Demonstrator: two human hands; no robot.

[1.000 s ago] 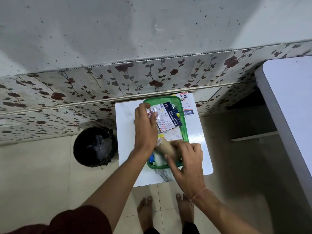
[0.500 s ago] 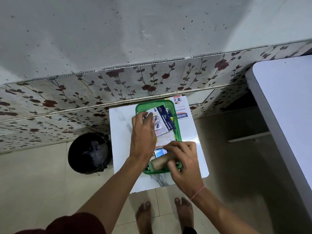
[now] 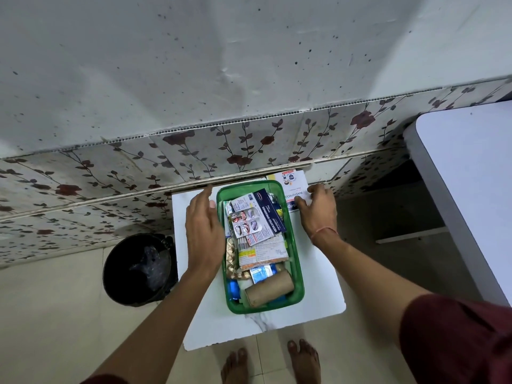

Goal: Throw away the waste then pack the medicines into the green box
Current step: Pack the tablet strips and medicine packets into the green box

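Note:
The green box (image 3: 300, 268) stands in the middle of a small white table (image 3: 321, 297), full of medicines. A blue-and-white dressings pack (image 3: 261, 217) lies on top, blister strips (image 3: 232, 259) sit along the left wall, and a brown bandage roll (image 3: 270, 291) lies at the near end. My left hand (image 3: 203, 236) hovers flat and open against the box's left side, holding nothing. My right hand (image 3: 318, 214) is spread at the far right of the table, fingertips on a white plaster carton (image 3: 291, 181) lying beside the box.
A black waste bin (image 3: 138, 270) lined with a bag stands on the floor left of the table. The flowered tiled wall (image 3: 249, 145) runs behind. A larger white table (image 3: 471, 176) stands to the right. My bare feet (image 3: 235, 364) are below the table's near edge.
Both hands have left the box: the left let go of the packs and moved to the box's left side, the right released the brown roll and reached to the white carton.

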